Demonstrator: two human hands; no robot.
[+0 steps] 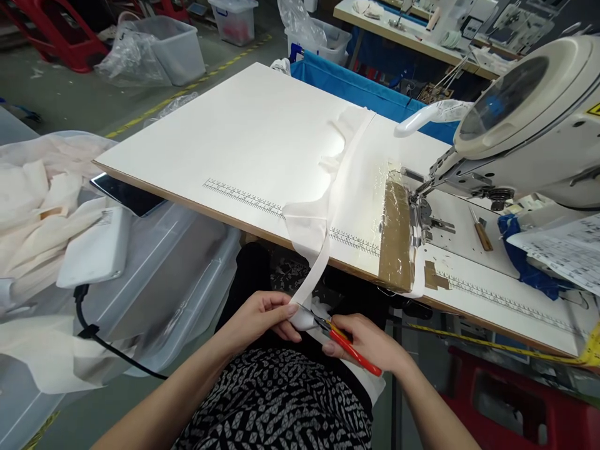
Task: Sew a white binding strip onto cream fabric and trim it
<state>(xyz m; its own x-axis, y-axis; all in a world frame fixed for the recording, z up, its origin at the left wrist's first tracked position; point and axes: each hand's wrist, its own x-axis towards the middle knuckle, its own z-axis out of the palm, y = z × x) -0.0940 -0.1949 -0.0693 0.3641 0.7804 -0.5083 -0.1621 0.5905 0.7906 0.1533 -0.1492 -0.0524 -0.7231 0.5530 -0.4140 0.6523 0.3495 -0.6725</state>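
Note:
Pinched between the fingers of my left hand [267, 319] is a pale strip of fabric [315, 272] that hangs over the table's front edge. The rest of that cloth runs back across the white sewing table [234, 125]. My right hand [368, 340] is closed around small snips [351, 350] with red and orange handles. Their metal tips touch or lie very near the cloth beside my left fingertips; whether the blades are around it I cannot tell. Both hands are above my lap, in front of the table.
A sewing machine [529, 131] stands on the right, with brown tape [396, 237] beside its needle area. Left of the table, plastic bins [187, 275] hold pale fabric, a white power bank [96, 250] and a dark phone [129, 194]. A blue cloth bin [356, 87] is behind.

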